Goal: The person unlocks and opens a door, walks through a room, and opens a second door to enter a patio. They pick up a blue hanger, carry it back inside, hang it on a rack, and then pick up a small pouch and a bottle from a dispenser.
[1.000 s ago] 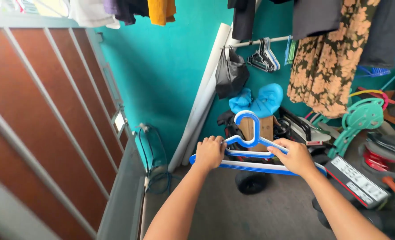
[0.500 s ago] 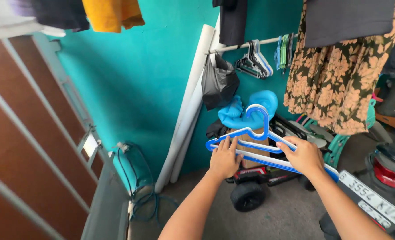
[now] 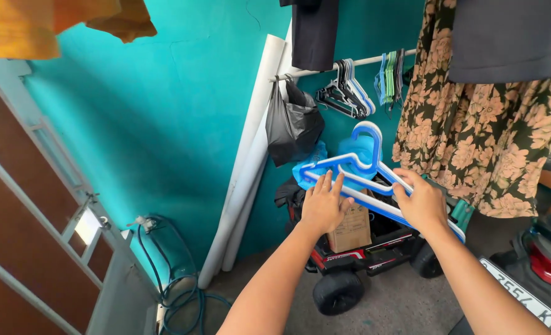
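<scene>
From the head camera I see both hands raised at centre frame with a stack of blue hangers [image 3: 356, 174] between them. My left hand [image 3: 322, 208] lies nearly flat against the stack's left end, fingers straight and spread, not curled around it. My right hand [image 3: 421, 205] has its grip closed over the right arm of the hangers, thumb and fingers wrapped around the bars. The hooks point up, toward the rail [image 3: 350, 62] at upper centre, where more hangers [image 3: 345, 94] and a black bag [image 3: 294, 124] hang. A floral dress [image 3: 474, 130] fills the upper right. Below the hands stands a toy car [image 3: 362, 260] carrying a cardboard box [image 3: 352, 228]. A hose [image 3: 176, 291] coils at lower left.
</scene>
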